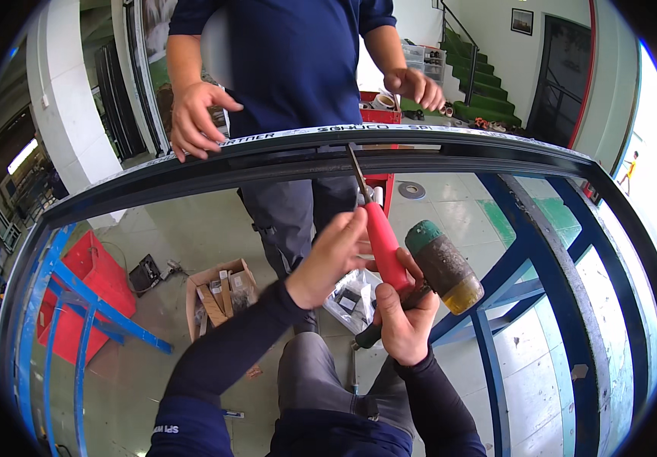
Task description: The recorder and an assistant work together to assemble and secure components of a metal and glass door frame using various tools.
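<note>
Within the outline of the black frame, a red-handled tool is slanted toward the far bar, over which its blade tip is seen; contact cannot be confirmed. The tool's handle is met by the fingers of the left hand, though whether that grip is clenched cannot be told. By the grip of the right hand, a mallet with green and yellow ends is grasped at its handle, on the near side of the frame's far bar. Beyond the frame, a co-worker is seen, with one palm laid on it.
</note>
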The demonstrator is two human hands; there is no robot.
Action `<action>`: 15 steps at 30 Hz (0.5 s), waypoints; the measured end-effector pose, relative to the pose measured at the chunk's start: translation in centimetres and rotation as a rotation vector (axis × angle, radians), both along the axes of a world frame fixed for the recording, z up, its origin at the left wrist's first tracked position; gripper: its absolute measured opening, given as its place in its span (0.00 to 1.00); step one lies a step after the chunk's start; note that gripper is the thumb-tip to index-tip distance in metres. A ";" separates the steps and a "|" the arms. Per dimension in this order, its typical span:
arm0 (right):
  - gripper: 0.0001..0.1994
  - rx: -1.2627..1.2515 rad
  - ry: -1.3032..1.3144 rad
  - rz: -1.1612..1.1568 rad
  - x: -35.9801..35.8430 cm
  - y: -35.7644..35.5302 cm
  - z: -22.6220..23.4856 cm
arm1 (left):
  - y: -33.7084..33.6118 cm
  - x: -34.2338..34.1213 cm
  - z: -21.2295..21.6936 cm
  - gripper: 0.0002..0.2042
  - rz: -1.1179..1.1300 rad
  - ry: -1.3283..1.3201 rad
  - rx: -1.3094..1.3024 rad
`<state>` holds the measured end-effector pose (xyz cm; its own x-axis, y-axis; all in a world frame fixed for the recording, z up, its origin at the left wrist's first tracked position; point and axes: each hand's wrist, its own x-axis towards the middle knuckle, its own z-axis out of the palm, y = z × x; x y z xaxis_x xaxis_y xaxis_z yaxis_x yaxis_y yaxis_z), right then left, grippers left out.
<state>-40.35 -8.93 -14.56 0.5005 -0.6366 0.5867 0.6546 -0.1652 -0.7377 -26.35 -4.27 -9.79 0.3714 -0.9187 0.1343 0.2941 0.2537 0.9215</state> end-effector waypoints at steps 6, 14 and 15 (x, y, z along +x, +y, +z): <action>0.26 0.027 0.014 -0.050 0.1 0.4 -0.1 | -2.5 -2.8 0.5 0.18 0.075 0.170 -0.055; 0.31 -0.211 0.080 -0.324 -3.9 1.5 -3.0 | -3.3 -4.4 2.1 0.13 0.175 0.382 -0.126; 0.31 -0.386 0.088 -0.354 -4.4 0.8 -4.2 | -3.4 -4.4 2.2 0.13 0.141 0.425 -0.142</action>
<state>-44.78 -8.09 -18.72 0.3523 -0.5214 0.7772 0.4480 -0.6351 -0.6292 -30.77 -7.71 -7.58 0.5402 -0.8391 0.0642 0.5915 0.4328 0.6802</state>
